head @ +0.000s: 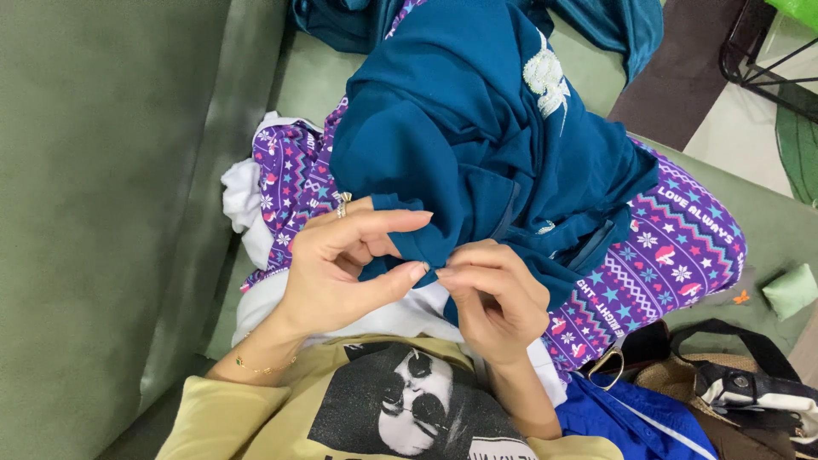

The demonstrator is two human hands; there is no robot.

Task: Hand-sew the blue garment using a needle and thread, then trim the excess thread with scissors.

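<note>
Teal garment point(477, 128), bunched up in a big heap, sits right above both your hands and drapes down to them, so its lower edge is what you've got hold of. Your left hand point(345, 264) is mostly spread out, fingers long and loose, with only the thumb and forefinger closing on a fold of that teal edge; there's a ring point(342, 204) on one finger and a thin bracelet point(256, 366) at the wrist. Your right hand point(494, 298) is curled much tighter, fingertips pinched on the same edge, right up against your left thumb, so the two hands are touching at the cloth.

Under the teal pile, and stretching out past your right hand, there's a purple patterned fabric point(673, 247) with stars and little shapes on it. A white cloth point(247, 200) peeks out just above your left hand and also runs beneath both hands. Green sofa point(102, 213) is all along the left-hand side. Below your wrists is a yellow shirt point(256, 426) with a black and white print, and off past your right forearm sit a blue cloth point(630, 426) and a woven bag point(733, 392) with dark straps.
</note>
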